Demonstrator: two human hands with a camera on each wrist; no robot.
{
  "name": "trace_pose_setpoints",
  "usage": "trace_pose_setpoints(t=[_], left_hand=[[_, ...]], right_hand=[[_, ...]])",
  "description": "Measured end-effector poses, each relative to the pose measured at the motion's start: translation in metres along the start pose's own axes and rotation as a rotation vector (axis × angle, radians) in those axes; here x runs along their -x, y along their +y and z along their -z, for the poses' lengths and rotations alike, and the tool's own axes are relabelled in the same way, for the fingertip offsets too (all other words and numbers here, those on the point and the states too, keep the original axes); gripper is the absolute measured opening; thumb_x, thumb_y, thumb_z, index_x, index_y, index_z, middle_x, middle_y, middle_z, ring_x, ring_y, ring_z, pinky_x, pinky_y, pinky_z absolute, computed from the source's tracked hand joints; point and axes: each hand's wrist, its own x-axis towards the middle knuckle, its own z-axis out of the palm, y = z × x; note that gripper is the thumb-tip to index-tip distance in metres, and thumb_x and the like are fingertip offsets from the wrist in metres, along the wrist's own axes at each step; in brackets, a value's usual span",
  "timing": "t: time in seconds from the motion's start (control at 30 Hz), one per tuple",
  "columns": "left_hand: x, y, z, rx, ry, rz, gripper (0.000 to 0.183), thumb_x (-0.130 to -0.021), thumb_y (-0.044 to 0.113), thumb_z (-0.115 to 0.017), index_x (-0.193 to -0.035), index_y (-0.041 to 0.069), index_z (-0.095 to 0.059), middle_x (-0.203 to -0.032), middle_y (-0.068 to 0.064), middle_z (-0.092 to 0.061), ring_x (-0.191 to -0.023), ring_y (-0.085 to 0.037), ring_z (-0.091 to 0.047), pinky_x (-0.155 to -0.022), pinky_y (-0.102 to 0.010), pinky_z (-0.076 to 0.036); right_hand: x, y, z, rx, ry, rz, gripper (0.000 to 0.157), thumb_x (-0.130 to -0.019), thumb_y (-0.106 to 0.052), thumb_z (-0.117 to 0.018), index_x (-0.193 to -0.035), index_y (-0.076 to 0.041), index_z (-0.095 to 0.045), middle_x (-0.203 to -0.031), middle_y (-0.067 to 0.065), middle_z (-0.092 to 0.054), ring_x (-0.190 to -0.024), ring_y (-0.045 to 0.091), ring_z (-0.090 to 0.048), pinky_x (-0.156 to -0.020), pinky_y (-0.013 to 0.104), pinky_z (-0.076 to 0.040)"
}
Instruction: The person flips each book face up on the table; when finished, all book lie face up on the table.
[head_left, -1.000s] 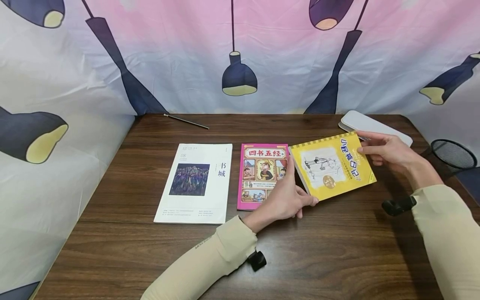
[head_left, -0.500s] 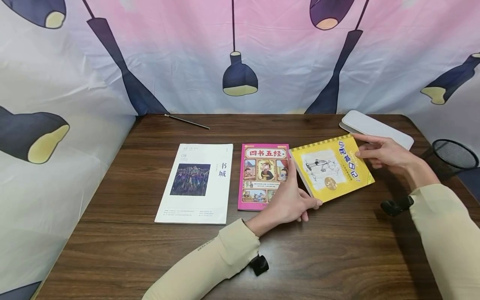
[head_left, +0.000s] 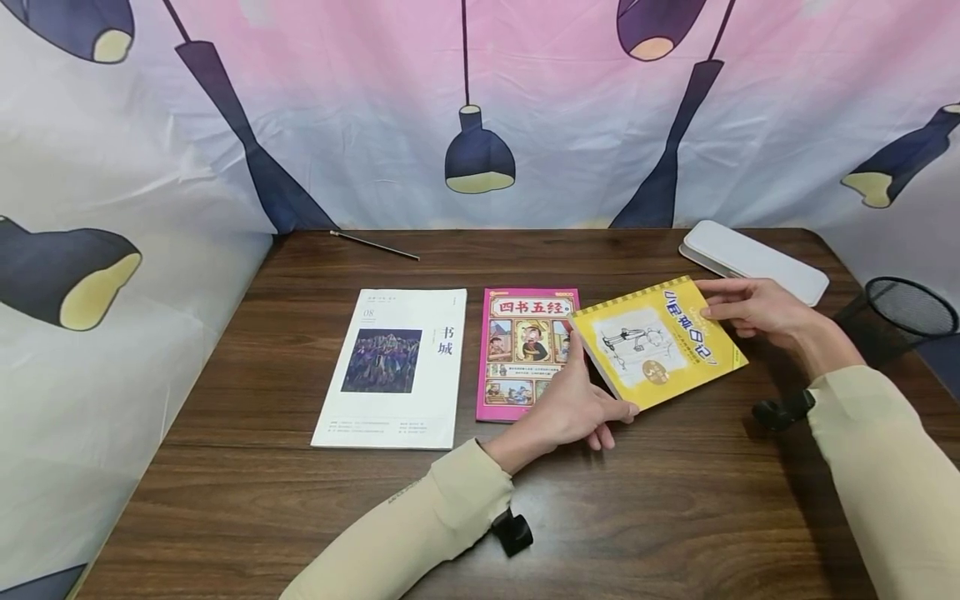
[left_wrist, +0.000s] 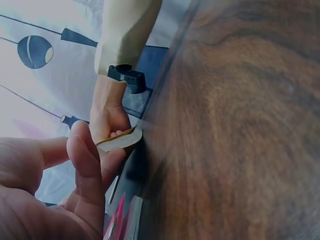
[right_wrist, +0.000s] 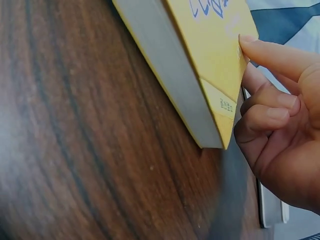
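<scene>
A yellow book with a cartoon figure on its cover lies at a slant between the two hands in the head view. My left hand holds its left side, thumb near the lower corner. On the opposite side my right hand pinches the book's edge, thumb on the cover, as the right wrist view shows too. In the left wrist view the book's page edges appear raised off the table. Just left of it lies a pink book, its lower right part hidden by my left hand.
A white magazine lies left of the pink book on the wooden table. A thin pencil-like stick is at the back left. At the back right are a white case and a dark mesh holder.
The yellow book has shifted slightly left and towards me, its left corner now over the pink book's edge. My right hand has moved left and nearer with it; my left hand barely moved.
</scene>
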Motion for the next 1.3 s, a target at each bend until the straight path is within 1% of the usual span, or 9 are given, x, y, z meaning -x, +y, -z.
trace_pose_setpoints(t=[0.13, 0.37, 0.5, 0.63, 0.73, 0.93, 1.07, 1.2, 1.3], left_hand=[[0.002, 0.002, 0.003, 0.043, -0.016, 0.002, 0.133, -0.091, 0.006, -0.082, -0.165, 0.038, 0.024, -0.076, -0.009, -0.078, -0.042, -0.017, -0.061, -0.038, -0.030, -0.050], [0.000, 0.001, 0.007, 0.029, -0.020, 0.067, 0.129, -0.094, 0.009, -0.081, -0.167, 0.022, 0.024, -0.079, -0.009, -0.079, -0.041, -0.015, -0.060, -0.038, -0.028, -0.049], [0.000, 0.001, 0.011, 0.052, -0.051, 0.076, 0.127, -0.094, 0.010, -0.080, -0.167, 0.020, 0.024, -0.082, -0.012, -0.079, -0.042, -0.015, -0.060, -0.038, -0.027, -0.050], [0.000, -0.001, 0.016, 0.068, -0.080, 0.046, 0.101, -0.095, 0.009, -0.078, -0.166, 0.022, -0.008, -0.085, -0.018, -0.079, -0.042, -0.016, -0.060, -0.038, -0.027, -0.050], [0.000, -0.002, 0.019, 0.036, -0.081, 0.035, 0.067, -0.096, 0.010, -0.077, -0.144, 0.023, -0.033, -0.084, -0.017, -0.078, -0.042, -0.017, -0.061, -0.038, -0.027, -0.049], [-0.002, 0.000, 0.022, -0.077, -0.059, 0.043, 0.047, -0.099, 0.015, -0.075, -0.136, 0.023, -0.047, -0.082, -0.012, -0.077, -0.042, -0.016, -0.061, -0.037, -0.026, -0.047], [-0.003, 0.003, 0.028, -0.126, -0.025, 0.014, 0.052, -0.101, 0.017, -0.073, -0.146, 0.020, -0.047, -0.080, -0.012, -0.074, -0.039, -0.014, -0.056, -0.036, -0.025, -0.043], [-0.005, 0.010, 0.037, -0.193, 0.047, 0.020, 0.084, -0.102, 0.022, -0.072, -0.168, 0.011, -0.021, -0.074, -0.009, -0.070, -0.040, -0.012, -0.053, -0.037, -0.023, -0.038], [-0.009, 0.016, 0.046, -0.286, 0.096, 0.027, 0.088, -0.103, 0.025, -0.070, -0.170, 0.010, -0.017, -0.079, -0.006, -0.071, -0.044, -0.011, -0.055, -0.039, -0.023, -0.036]], right_hand=[[-0.003, -0.001, -0.002, 0.031, 0.002, -0.017, 0.076, -0.101, -0.024, -0.074, -0.163, -0.003, -0.037, -0.099, -0.023, -0.071, -0.056, 0.011, -0.040, -0.058, 0.024, -0.039], [-0.005, 0.001, -0.004, 0.037, 0.023, -0.022, 0.074, -0.100, -0.029, -0.076, -0.161, -0.004, -0.043, -0.096, -0.026, -0.072, -0.056, 0.011, -0.040, -0.058, 0.025, -0.039], [-0.006, 0.002, -0.005, 0.033, 0.028, -0.025, 0.073, -0.099, -0.029, -0.077, -0.159, -0.003, -0.045, -0.095, -0.026, -0.072, -0.054, 0.010, -0.039, -0.057, 0.025, -0.040], [-0.007, 0.002, -0.006, 0.035, 0.033, -0.030, 0.077, -0.098, -0.032, -0.078, -0.159, 0.000, -0.044, -0.097, -0.026, -0.073, -0.054, 0.010, -0.038, -0.057, 0.025, -0.039], [-0.008, 0.002, -0.006, 0.051, 0.040, -0.028, 0.073, -0.100, -0.032, -0.075, -0.158, 0.000, -0.045, -0.097, -0.025, -0.073, -0.054, 0.010, -0.039, -0.057, 0.026, -0.039], [-0.006, 0.002, -0.007, 0.088, 0.065, -0.014, 0.062, -0.103, -0.025, -0.071, -0.156, 0.000, -0.049, -0.098, -0.024, -0.073, -0.058, 0.012, -0.044, -0.056, 0.027, -0.039], [-0.005, 0.000, -0.010, 0.147, 0.101, -0.004, 0.061, -0.100, -0.028, -0.075, -0.152, 0.000, -0.055, -0.102, -0.015, -0.075, -0.068, 0.013, -0.055, -0.057, 0.029, -0.041], [-0.001, -0.005, -0.012, 0.226, 0.172, 0.011, 0.061, -0.097, -0.034, -0.078, -0.147, -0.004, -0.062, -0.117, 0.002, -0.074, -0.082, 0.016, -0.059, -0.061, 0.029, -0.045], [0.003, -0.008, -0.009, 0.244, 0.215, 0.020, 0.058, -0.098, -0.035, -0.077, -0.146, -0.007, -0.062, -0.126, 0.002, -0.071, -0.085, 0.016, -0.058, -0.064, 0.029, -0.048]])
